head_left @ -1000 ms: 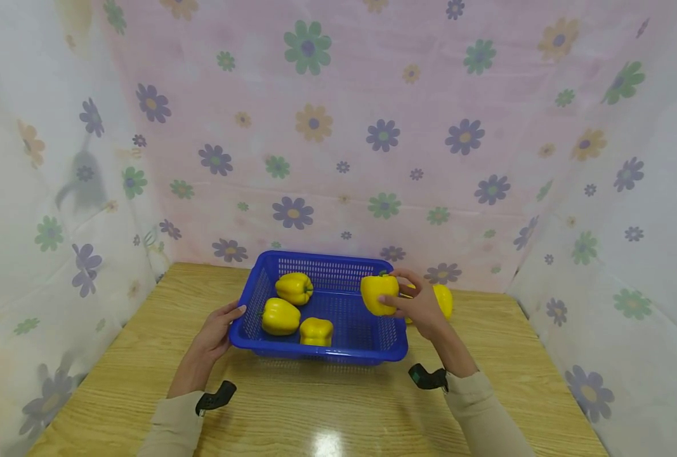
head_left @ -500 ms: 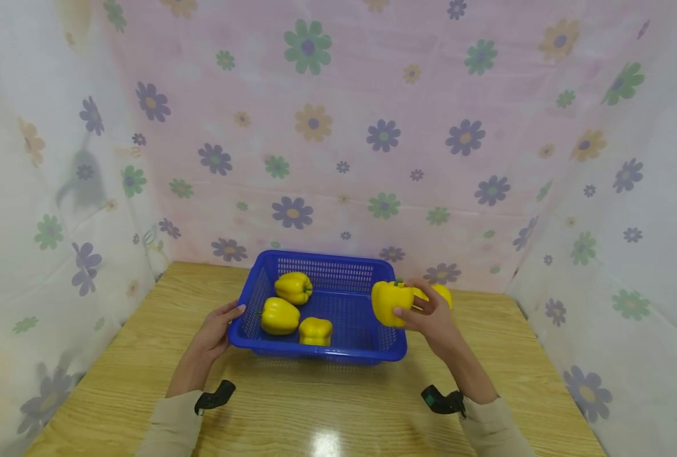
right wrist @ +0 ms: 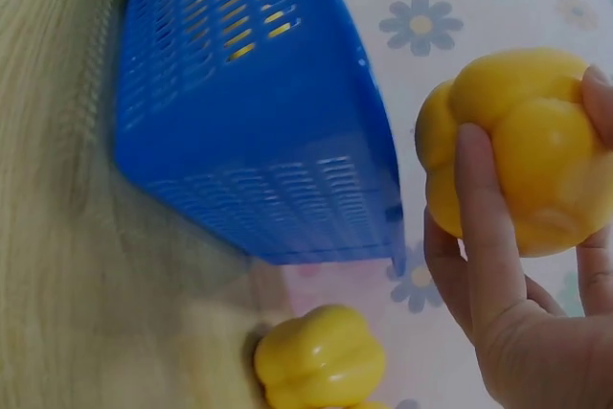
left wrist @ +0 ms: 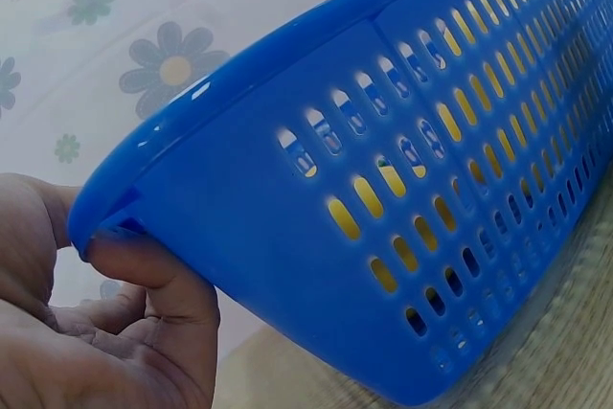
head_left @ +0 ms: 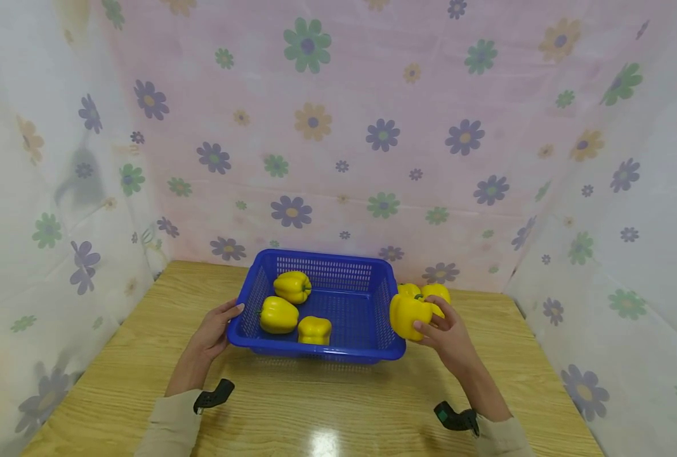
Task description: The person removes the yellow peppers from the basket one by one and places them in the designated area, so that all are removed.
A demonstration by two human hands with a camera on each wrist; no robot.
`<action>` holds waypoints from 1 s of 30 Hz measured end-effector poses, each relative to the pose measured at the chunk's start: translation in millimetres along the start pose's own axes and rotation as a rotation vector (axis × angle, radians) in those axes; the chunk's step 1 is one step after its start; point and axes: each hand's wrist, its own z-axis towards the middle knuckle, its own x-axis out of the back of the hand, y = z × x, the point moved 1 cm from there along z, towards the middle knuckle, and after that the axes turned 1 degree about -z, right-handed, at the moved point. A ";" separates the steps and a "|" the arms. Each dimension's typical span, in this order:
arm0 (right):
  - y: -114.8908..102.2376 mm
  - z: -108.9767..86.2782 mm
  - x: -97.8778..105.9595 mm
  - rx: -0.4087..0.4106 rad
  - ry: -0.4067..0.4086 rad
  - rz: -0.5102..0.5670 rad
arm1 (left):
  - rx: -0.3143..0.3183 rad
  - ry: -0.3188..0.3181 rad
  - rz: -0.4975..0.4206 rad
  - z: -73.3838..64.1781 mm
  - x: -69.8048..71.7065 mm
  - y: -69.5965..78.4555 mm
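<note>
Pinched the basket (head_left: 315, 351) in the left hand (head_left: 209, 333), held a pepper (head_left: 409, 317) in the half-curled right hand (head_left: 449, 333), and moved it out, leaving three peppers (head_left: 278, 315) left of that grip.

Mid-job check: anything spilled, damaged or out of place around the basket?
Nothing stands out. The blue basket shows no visible damage, held by the left hand. Three yellow peppers lie inside; the right hand grips another pepper beside it, and two more peppers sit beyond.
</note>
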 end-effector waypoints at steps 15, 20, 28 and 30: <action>37.4 -25.5 33.9 0.035 -0.021 0.090 | 0.020 0.009 0.020 4.2 2.1 -2.6; 46.9 -32.3 40.9 0.003 0.006 0.075 | 0.017 0.005 0.024 5.8 2.1 -1.0; 60.8 -40.1 52.5 -0.137 0.083 0.028 | 0.009 -0.021 -0.024 3.7 1.7 1.4; 63.4 -42.0 54.9 -0.178 0.105 0.010 | 0.014 -0.019 -0.032 2.5 1.8 0.7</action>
